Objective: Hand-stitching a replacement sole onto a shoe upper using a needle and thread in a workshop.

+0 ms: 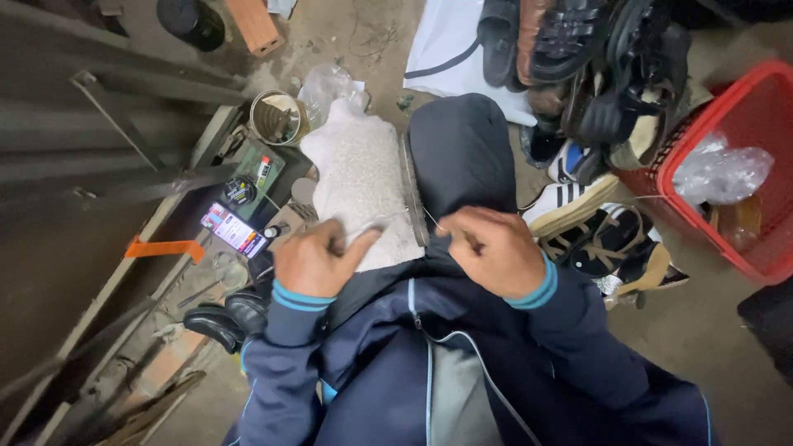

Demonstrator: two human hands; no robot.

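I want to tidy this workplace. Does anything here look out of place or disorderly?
Yes. The dark sandals and shoes lie heaped without pairs beside the red plastic basket. A lit phone rests among tools on the floor, near the left hand.

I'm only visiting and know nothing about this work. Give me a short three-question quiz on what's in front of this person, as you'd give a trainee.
1. True or false: the left hand rests on the white fleecy shoe.
2. Which hand pinches the thin thread? A) left hand B) right hand C) neither
3. Fill in: the red plastic basket stands on the person's ____ side.

Key
1. True: it presses on the near end of the white fleecy shoe.
2. B: the right hand's fingers are closed on the thin thread beside the sole.
3. Right: it stands beyond the pile of shoes, with a clear plastic bag in it.
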